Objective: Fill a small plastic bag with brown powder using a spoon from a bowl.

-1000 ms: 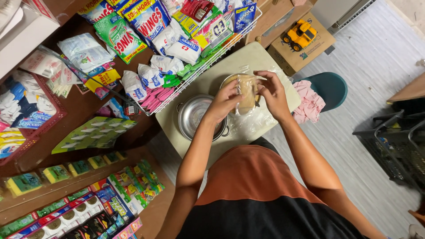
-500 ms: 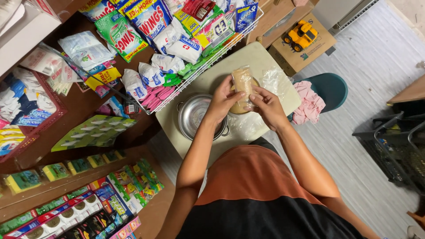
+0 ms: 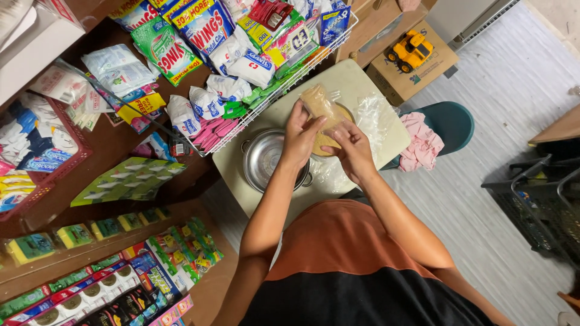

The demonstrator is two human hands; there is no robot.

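Over a small cream table (image 3: 356, 72), both of my hands grip a clear plastic bag filled with light brown powder (image 3: 318, 104). My left hand (image 3: 299, 137) holds its near left side, and my right hand (image 3: 352, 148) pinches it from the right. The bag stands tilted away from me. Under it lies a round container of the same brown stuff (image 3: 329, 143), mostly hidden by my hands. A metal pot with a lid (image 3: 263, 158) sits on the table just left of my left hand. Loose clear plastic bags (image 3: 376, 115) lie to the right.
A white wire basket (image 3: 275, 96) of sachets and packets borders the table's far side. Wooden shelves of packaged goods (image 3: 90, 241) run along the left. A teal stool (image 3: 450, 124) with a pink cloth (image 3: 423, 145) stands right; a yellow toy truck (image 3: 411, 49) sits on a cardboard box.
The bag has been raised and turned from lying across the container to standing tilted, and both hands have shifted slightly left, closing around its lower part.
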